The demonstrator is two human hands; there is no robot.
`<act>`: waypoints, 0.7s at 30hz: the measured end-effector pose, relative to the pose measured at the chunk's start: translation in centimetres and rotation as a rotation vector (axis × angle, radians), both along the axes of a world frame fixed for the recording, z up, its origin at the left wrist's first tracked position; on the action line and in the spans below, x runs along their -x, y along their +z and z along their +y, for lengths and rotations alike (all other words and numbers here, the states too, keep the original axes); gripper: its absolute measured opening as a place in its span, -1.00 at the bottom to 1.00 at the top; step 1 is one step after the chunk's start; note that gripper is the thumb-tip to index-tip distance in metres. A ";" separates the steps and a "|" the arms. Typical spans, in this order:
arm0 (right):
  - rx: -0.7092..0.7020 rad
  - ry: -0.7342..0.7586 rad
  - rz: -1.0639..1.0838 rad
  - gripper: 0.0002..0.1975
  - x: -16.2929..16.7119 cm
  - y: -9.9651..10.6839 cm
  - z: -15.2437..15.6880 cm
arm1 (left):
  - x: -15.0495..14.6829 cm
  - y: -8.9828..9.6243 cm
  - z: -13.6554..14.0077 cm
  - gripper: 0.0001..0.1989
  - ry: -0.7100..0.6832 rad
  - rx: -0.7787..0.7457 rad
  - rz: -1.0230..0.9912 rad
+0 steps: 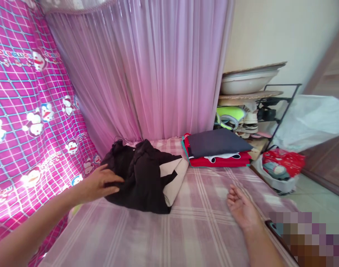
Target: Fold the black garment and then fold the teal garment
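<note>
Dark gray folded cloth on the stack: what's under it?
Beneath the dark gray cloth, red fabric, white fabric with black trim and a thin teal edge show. The rest of those layers is covered and can't be seen.

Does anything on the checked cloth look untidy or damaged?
The dark garment by the left hand looks untidy: it lies crumpled, pale fabric showing at one side, unlike the neatly folded stack. No damage is visible.

Two bare hands [104,181]; one rumpled black-and-cream cloth bundle [141,181].
One stack of folded red and dark-grey fabric [218,144]; one black metal rack [286,111].
</note>
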State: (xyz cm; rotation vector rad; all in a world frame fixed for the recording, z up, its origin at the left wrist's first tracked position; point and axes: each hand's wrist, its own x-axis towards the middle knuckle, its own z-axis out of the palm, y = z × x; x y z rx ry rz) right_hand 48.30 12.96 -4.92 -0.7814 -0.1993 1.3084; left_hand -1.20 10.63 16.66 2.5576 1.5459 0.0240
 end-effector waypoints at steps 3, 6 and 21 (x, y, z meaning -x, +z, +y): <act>-0.005 0.011 -0.019 -0.61 0.0 0.2 -0.1 | -0.8 0.6 -1.4 -0.71 -0.088 0.221 0.017; -0.005 0.010 -0.023 -0.60 0.0 0.1 -0.1 | 0.6 1.6 -2.0 -0.64 0.034 0.273 -0.037; 0.035 0.003 -0.004 -0.62 0.2 0.7 -0.2 | -2.5 2.5 7.4 -0.47 0.248 0.068 0.073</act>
